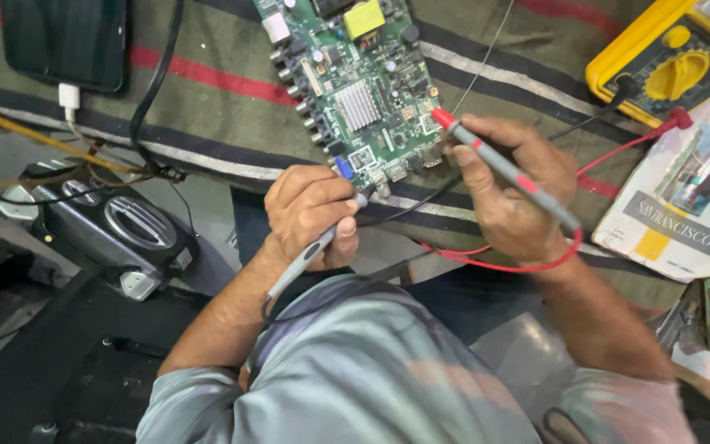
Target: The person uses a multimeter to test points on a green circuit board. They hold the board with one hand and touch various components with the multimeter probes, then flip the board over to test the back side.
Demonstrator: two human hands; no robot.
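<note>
A green circuit board [361, 90] with a silver heat sink lies on a striped cloth [232, 123]. My left hand [310, 215] grips a grey test probe [310, 253], its tip at the board's near edge by a blue connector. My right hand [507, 193] holds a grey probe with a red tip [445, 121], the tip touching the board's right side. A red lead [503, 265] loops from that probe under my wrist.
A yellow multimeter [671, 62] sits at the top right with a red lead plugged in. A book [684, 205] lies below it. A dark phone [66, 39] on a white charger is top left. A black speaker unit [112, 222] and tangled wires are at the left.
</note>
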